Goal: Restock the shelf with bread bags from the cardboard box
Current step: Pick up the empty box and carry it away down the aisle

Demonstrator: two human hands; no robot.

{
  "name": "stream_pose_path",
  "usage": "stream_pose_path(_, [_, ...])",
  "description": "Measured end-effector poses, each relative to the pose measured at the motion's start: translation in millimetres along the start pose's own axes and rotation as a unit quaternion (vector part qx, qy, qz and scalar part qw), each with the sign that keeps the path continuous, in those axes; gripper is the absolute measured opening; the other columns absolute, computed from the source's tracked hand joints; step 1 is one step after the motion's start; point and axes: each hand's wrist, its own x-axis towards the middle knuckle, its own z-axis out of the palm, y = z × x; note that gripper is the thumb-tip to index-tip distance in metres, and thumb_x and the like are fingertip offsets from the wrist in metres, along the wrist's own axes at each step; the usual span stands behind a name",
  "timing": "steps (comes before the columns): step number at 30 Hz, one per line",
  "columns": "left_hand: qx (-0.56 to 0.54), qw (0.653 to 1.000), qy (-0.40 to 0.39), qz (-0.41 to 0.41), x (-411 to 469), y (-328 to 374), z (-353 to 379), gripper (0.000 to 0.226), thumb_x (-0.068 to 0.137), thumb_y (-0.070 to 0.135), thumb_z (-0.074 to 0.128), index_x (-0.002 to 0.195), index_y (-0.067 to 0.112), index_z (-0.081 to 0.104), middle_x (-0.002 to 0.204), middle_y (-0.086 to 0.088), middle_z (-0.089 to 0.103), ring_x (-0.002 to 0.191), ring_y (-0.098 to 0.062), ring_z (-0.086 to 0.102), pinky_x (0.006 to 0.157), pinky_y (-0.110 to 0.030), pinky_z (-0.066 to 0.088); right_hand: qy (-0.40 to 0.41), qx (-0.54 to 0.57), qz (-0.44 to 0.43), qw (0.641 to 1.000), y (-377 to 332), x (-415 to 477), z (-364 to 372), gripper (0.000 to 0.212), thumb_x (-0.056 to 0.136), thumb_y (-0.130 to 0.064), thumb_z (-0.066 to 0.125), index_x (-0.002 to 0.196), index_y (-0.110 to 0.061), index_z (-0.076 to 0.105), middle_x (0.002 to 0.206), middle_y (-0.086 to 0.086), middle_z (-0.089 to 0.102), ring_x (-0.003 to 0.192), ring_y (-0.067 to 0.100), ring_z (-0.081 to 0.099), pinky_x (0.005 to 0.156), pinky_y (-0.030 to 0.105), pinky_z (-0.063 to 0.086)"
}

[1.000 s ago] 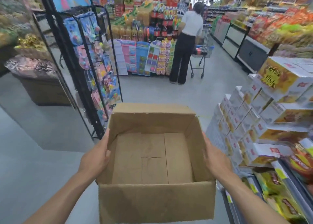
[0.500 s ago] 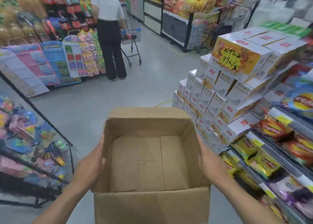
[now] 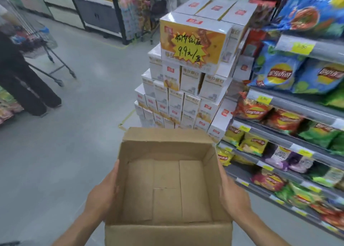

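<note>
I carry an open brown cardboard box (image 3: 168,232) in front of me, low in the head view. Its inside shows only bare cardboard flaps; no bread bags are in it. My left hand (image 3: 103,193) presses flat against the box's left wall with fingers stretched forward. My right hand (image 3: 231,193) presses the right wall the same way. A grey store shelf (image 3: 279,140) full of chip bags runs along the right, close beside the box.
A pyramid of white and yellow cartons (image 3: 186,89) with a handwritten price sign stands on the floor just ahead of the box. A person in black trousers (image 3: 24,85) with a shopping trolley (image 3: 39,41) stands at the far left. Grey floor lies between.
My view has swung to the right: the toy rack on the left has left the frame, and the carton stack and chip shelf are now close ahead. My hands hold the box as before.
</note>
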Motion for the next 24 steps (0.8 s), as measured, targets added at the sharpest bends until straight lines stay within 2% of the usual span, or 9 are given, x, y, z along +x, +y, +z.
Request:
stream_pose_path(3, [-0.030, 0.999, -0.014, -0.008, 45.1, -2.1, 14.8, 0.051, 0.097, 0.049, 0.027, 0.127, 0.083, 0.005, 0.140, 0.000, 0.058, 0.105, -0.030, 0.064, 0.064, -0.028, 0.042, -0.013, 0.003, 0.046, 0.999, -1.4, 14.9, 16.6, 0.088, 0.100, -0.012, 0.031, 0.143, -0.052, -0.034, 0.104, -0.006, 0.053, 0.065, 0.016, 0.055, 0.052, 0.034, 0.043])
stream_pose_path(5, [-0.039, 0.999, -0.029, -0.006, 68.8, -1.8, 23.9, 0.051, 0.095, 0.051, 0.029, 0.133, 0.077, 0.008, 0.143, -0.005, 0.056, 0.114, -0.037, 0.063, 0.058, -0.017, 0.037, -0.033, -0.006, 0.083, 0.996, 0.3, 23.2, 31.4, 0.089, 0.101, -0.014, 0.031, 0.140, -0.051, -0.038, 0.115, -0.007, 0.054, 0.072, 0.017, 0.057, 0.061, 0.035, 0.048])
stream_pose_path(8, [0.005, 0.996, -0.081, 0.028, 104.3, -9.6, 43.5, 0.075, 0.088, 0.040, 0.034, 0.156, 0.050, 0.003, 0.128, -0.002, 0.060, 0.107, -0.036, 0.066, 0.064, -0.027, 0.050, -0.063, -0.015, 0.129, 0.990, 8.8, 34.7, 59.2, 0.090, 0.099, -0.016, 0.033, 0.142, -0.048, -0.039, 0.135, -0.008, 0.049, 0.080, 0.020, 0.061, 0.068, 0.036, 0.051])
stream_pose_path(10, [0.049, 0.992, -0.112, 0.031, 129.9, -18.8, 61.7, 0.080, 0.094, 0.028, 0.045, 0.157, 0.039, -0.003, 0.126, -0.009, 0.066, 0.099, -0.033, 0.069, 0.071, -0.036, 0.058, -0.069, -0.005, 0.157, 0.985, 14.7, 38.6, 79.0, 0.084, 0.099, -0.018, 0.032, 0.148, -0.046, -0.029, 0.142, -0.007, 0.045, 0.089, 0.024, 0.064, 0.075, 0.039, 0.054])
stream_pose_path(12, [0.046, 0.988, -0.135, 0.061, 153.5, -25.1, 77.8, 0.083, 0.096, 0.037, 0.047, 0.156, 0.047, -0.010, 0.140, -0.004, 0.059, 0.111, -0.031, 0.066, 0.079, -0.037, 0.056, -0.077, 0.000, 0.183, 0.980, 20.6, 41.6, 102.3, 0.086, 0.097, -0.019, 0.035, 0.149, -0.044, -0.028, 0.145, -0.008, 0.042, 0.092, 0.023, 0.063, 0.077, 0.038, 0.055])
stream_pose_path(14, [0.025, 0.979, -0.175, 0.100, 176.4, -19.7, 88.6, 0.069, 0.089, 0.069, 0.025, 0.148, 0.064, -0.009, 0.159, 0.017, 0.035, 0.138, -0.025, 0.048, 0.105, -0.041, 0.045, -0.086, -0.007, 0.203, 0.975, 27.9, 47.5, 130.0, 0.099, 0.091, -0.015, 0.042, 0.147, -0.043, -0.035, 0.145, -0.011, 0.040, 0.088, 0.020, 0.063, 0.073, 0.036, 0.055])
stream_pose_path(15, [0.014, 0.977, -0.188, 0.100, 188.2, -18.2, 96.9, 0.066, 0.085, 0.074, 0.019, 0.146, 0.068, -0.008, 0.161, 0.025, 0.026, 0.144, -0.021, 0.040, 0.113, -0.041, 0.037, -0.085, -0.010, 0.215, 0.973, 29.9, 51.1, 141.9, 0.103, 0.089, -0.014, 0.045, 0.145, -0.042, -0.037, 0.143, -0.012, 0.041, 0.086, 0.019, 0.063, 0.071, 0.035, 0.055])
stream_pose_path(19, [0.034, 0.963, -0.230, 0.135, 227.2, -16.4, 139.1, 0.074, 0.094, 0.051, 0.038, 0.147, 0.065, -0.011, 0.162, 0.024, 0.022, 0.143, -0.024, 0.042, 0.112, -0.041, 0.037, -0.105, -0.028, 0.259, 0.960, 40.3, 67.4, 196.5, 0.107, 0.088, -0.008, 0.049, 0.147, -0.038, -0.035, 0.133, -0.014, 0.047, 0.064, 0.014, 0.055, 0.055, 0.031, 0.050])
stream_pose_path(24, [0.042, 0.949, -0.277, 0.147, 278.5, -34.4, 211.2, 0.093, 0.067, 0.061, 0.025, 0.152, 0.056, -0.012, 0.165, 0.018, 0.018, 0.145, -0.022, 0.038, 0.114, -0.044, 0.036, -0.108, -0.006, 0.308, 0.945, 65.8, 100.5, 274.2, 0.094, 0.093, -0.006, 0.042, 0.154, -0.036, -0.024, 0.135, -0.005, 0.050, 0.078, 0.020, 0.060, 0.063, 0.031, 0.050])
